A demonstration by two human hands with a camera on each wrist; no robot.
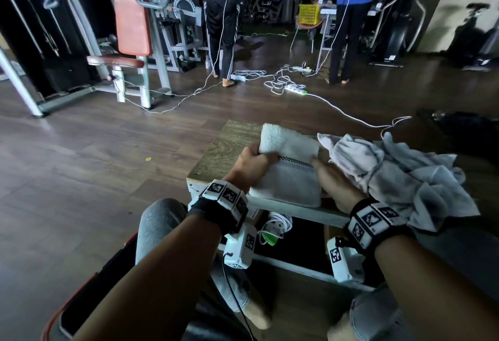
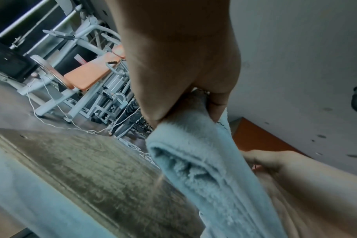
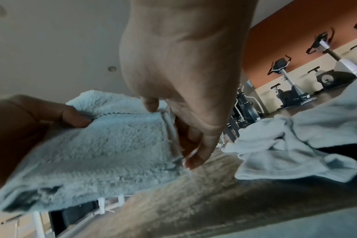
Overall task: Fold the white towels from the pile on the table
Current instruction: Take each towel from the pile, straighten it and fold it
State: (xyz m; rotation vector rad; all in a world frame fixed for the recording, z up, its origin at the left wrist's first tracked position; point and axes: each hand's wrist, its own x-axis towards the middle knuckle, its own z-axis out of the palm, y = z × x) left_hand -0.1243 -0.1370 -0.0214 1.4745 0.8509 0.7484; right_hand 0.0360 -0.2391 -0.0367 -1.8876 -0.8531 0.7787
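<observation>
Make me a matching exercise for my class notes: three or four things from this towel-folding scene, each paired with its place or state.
Things:
1. left hand
2. right hand
3. folded white towel
4. pile of towels

States:
A. heaped unfolded at the table's right
B. pinches the towel's right edge
C. grips the towel's left edge
D. held between both hands on the wooden table

Pairs: 1-C, 2-B, 3-D, 4-A

Fluffy white terry-cloth towel point(image 1: 287, 167), matt wood-grain table point(image 1: 226, 148) top, crumpled cloth pile point(image 1: 399, 175)
</observation>
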